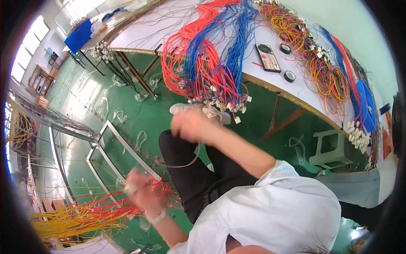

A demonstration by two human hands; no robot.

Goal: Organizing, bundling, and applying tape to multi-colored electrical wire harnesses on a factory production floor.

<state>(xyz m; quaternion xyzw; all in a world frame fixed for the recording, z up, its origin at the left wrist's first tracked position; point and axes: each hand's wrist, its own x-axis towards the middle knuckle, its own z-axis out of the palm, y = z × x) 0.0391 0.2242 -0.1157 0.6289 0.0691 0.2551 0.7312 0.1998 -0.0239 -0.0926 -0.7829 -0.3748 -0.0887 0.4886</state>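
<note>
My right hand (189, 125), smeared by motion, is above my knee, in front of the hanging red and blue wires. Its fingers are too blurred to show whether they grip anything. Lower left, my left hand (140, 191) is blurred too, beside a spread of red wires (163, 190). A thin pale strand (186, 164) curves over my dark trousers below the right hand; I cannot tell whether either hand holds it. Bundles of red wires (203, 17) and blue wires (239, 25) lie across the table and hang over its edge, with white connectors (222, 103) at their ends.
On the white table (262, 84) are a phone-like device (267, 57), tape rolls (289, 76) and yellow-red wire coils (325, 78). A metal frame (114, 148) and yellow wires (63, 220) are at left. A plastic stool (332, 148) and another person's leg (351, 186) are at right.
</note>
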